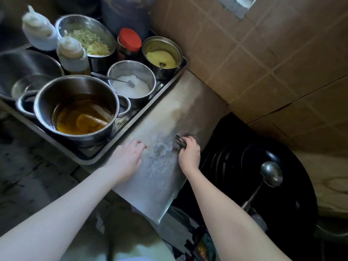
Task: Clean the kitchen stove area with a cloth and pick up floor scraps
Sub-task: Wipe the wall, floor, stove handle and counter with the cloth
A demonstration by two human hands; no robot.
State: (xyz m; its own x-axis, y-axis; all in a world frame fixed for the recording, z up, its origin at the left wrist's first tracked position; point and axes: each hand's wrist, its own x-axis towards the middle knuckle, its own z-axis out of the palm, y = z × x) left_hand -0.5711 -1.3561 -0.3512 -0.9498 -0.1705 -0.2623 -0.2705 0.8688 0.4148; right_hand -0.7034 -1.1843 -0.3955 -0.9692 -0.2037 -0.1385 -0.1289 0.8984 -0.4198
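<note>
A steel counter strip (160,178) runs between the condiment tray and the stove, wet and soapy in its middle. My right hand (189,153) grips a dark grey cloth (178,143) and presses it on the strip near the stove edge. My left hand (128,157) rests flat on the strip's left side, fingers straight, beside the tray's rim. A black wok (263,178) sits on the stove to the right with a steel ladle (271,176) lying in it.
A steel tray (131,125) holds a pot of oil (75,108), bowls of white powder (131,81) and yellow powder (162,55), a red-lidded jar (129,44) and squeeze bottles (72,55). A tiled wall (263,53) stands behind. The dirty floor (28,166) lies at left.
</note>
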